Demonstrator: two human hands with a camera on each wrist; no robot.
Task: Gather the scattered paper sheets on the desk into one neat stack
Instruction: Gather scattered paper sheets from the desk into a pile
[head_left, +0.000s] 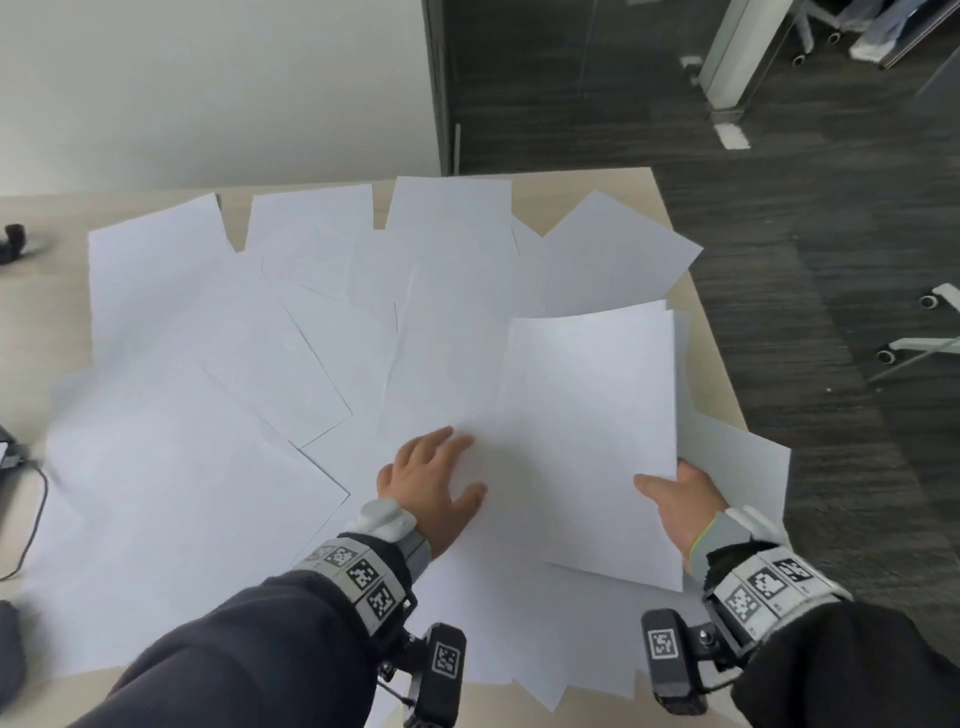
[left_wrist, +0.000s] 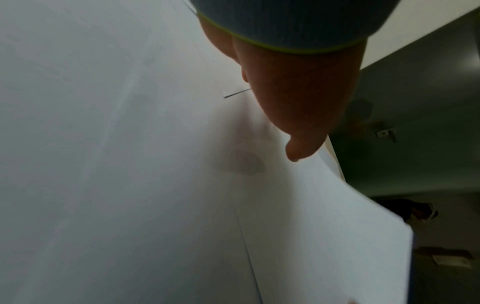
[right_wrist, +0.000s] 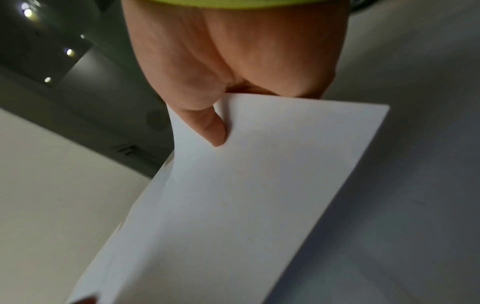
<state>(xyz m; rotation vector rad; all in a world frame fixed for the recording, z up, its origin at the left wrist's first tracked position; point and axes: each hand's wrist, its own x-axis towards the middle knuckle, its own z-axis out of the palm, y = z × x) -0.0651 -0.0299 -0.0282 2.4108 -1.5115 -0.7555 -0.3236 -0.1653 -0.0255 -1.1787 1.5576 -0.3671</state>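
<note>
Several white paper sheets (head_left: 249, 374) lie fanned and overlapping across the tan desk (head_left: 711, 364). My right hand (head_left: 680, 493) holds a small stack of sheets (head_left: 587, 441) by its near right corner, thumb on top; in the right wrist view the thumb presses on the stack (right_wrist: 259, 185), which is lifted off the desk. My left hand (head_left: 431, 478) lies at the stack's left edge with fingers spread. In the left wrist view its thumb (left_wrist: 298, 148) touches a loose sheet (left_wrist: 311, 226) and a finger shows as a shadow through the paper, so it pinches that sheet.
The desk's right edge is close to my right hand, with dark carpet and chair casters (head_left: 930, 301) beyond. A black object (head_left: 13, 241) and a cable (head_left: 31, 509) sit at the desk's left side. A pale wall stands behind the desk.
</note>
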